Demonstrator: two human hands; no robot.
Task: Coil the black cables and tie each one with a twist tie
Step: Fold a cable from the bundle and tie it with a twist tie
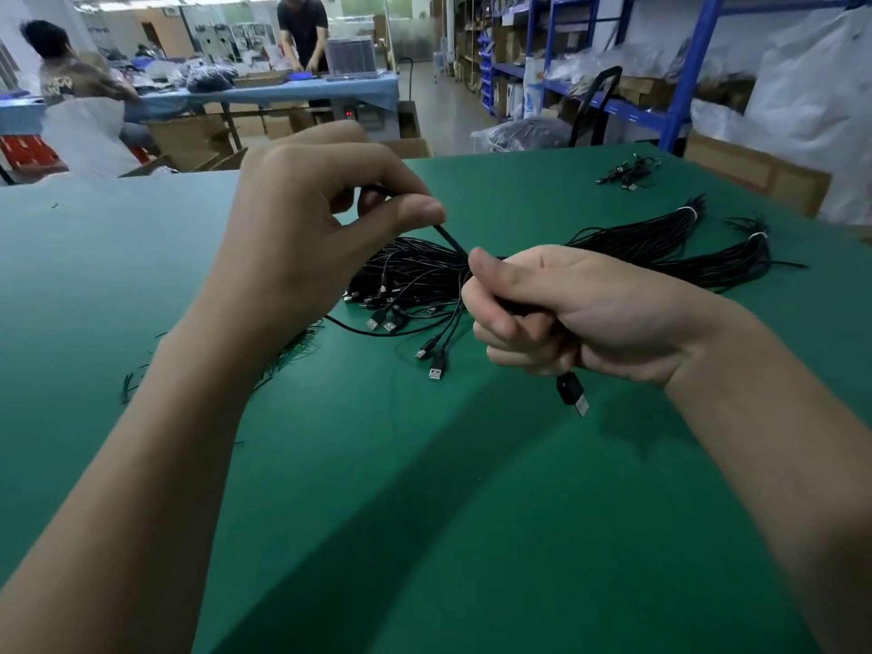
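Honestly, the black cable (450, 238) runs taut between both hands: left hand (302, 238) pinches it in its fingers (415, 212) at 11 o'clock, right hand (557, 313) is fisted round it at 3, plug (573, 394) dangling. It could snag the loose pile (415, 276) at 12 and tangle. Bare counter (424, 512) toward 6; far edge lies beyond the pile.

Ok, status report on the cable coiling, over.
Left hand pinching cable. Right hand gripping same cable, plug hanging below. Loose cable pile just behind hands.
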